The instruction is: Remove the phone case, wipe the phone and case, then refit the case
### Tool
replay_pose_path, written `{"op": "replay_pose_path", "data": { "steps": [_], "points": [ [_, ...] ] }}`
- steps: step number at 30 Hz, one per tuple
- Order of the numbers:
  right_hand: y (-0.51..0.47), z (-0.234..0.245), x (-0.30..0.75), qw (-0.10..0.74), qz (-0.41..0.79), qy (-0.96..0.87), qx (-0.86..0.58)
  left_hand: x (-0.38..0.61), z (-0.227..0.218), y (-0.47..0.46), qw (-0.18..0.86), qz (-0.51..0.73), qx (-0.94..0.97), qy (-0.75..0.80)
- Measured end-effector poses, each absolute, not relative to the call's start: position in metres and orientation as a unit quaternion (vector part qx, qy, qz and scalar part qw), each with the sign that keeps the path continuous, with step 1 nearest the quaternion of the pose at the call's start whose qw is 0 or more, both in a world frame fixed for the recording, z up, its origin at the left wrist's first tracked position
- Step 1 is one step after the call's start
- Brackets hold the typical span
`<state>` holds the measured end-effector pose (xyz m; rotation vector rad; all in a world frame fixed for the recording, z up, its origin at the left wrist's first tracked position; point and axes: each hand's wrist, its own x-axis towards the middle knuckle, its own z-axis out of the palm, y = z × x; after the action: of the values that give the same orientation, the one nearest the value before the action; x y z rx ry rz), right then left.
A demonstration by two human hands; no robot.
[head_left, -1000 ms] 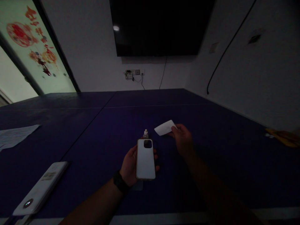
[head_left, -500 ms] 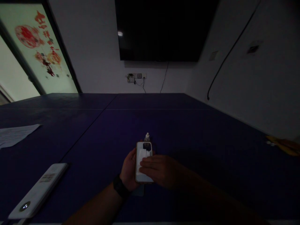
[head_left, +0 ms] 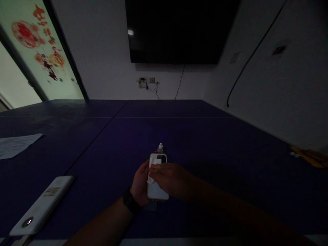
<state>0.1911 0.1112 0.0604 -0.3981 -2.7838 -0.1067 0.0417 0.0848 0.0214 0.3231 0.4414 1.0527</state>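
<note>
From the head camera, the left hand (head_left: 139, 182) was cupped palm-up beneath a smartphone (head_left: 157, 190), its fingers curled around the far edge and gripping the phone firmly. A black wristband (head_left: 130, 202) circled the left wrist. The right hand (head_left: 171, 181) lay across the phone from the right, fingers pointing left, pinching a white wipe (head_left: 153, 169) against the phone's back near its far end. The phone was held back up, just above the middle of the near table edge, its long axis running straight away from the person, with the dark camera block (head_left: 161, 158) at the far end. A small dropper bottle (head_left: 160, 148) stood just beyond it on the dark blue table (head_left: 107, 136). A white power bank (head_left: 42, 205) lay to the left.
</note>
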Motion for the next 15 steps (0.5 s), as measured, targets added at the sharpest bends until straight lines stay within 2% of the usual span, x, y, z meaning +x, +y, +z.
{"op": "replay_pose_path", "data": {
  "steps": [5,10,15],
  "points": [
    [0.098,0.064,0.203,0.150,-0.036,-0.987,-0.039,0.042,0.028,0.087,0.832,0.492,0.131,0.220],
    [0.115,0.066,0.206,0.184,-0.060,-0.977,-0.086,0.042,0.025,0.087,0.831,0.509,0.096,0.203],
    [0.114,0.068,0.195,0.155,-0.086,-0.981,-0.082,0.043,0.021,0.092,0.822,0.526,0.111,0.189]
  ]
}}
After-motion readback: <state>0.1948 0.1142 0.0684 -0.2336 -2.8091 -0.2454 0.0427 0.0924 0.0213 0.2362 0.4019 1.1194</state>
